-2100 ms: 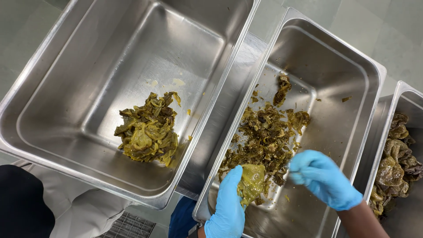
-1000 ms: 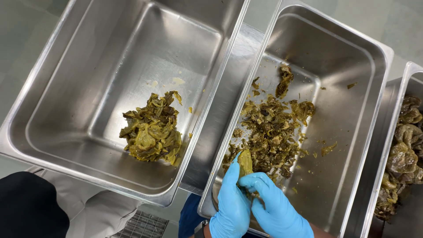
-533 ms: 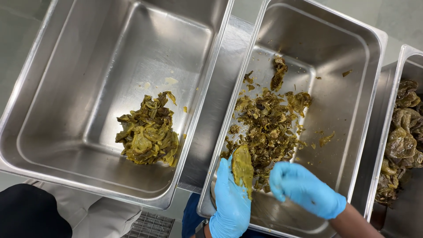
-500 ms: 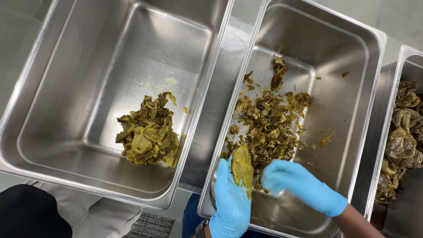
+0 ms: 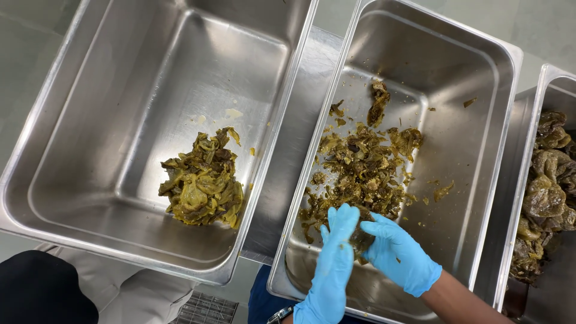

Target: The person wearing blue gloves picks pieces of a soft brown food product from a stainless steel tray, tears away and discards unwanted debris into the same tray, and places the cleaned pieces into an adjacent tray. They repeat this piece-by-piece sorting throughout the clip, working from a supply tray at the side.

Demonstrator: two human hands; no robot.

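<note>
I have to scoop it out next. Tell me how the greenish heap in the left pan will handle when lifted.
The heap is probably floppy: its leaves lie in limp, crumpled folds. It looks glossy and wet, so likely slippery. Loose scraps beside it in the left pan suggest bits would drop off rather than lift as one clump.
</note>
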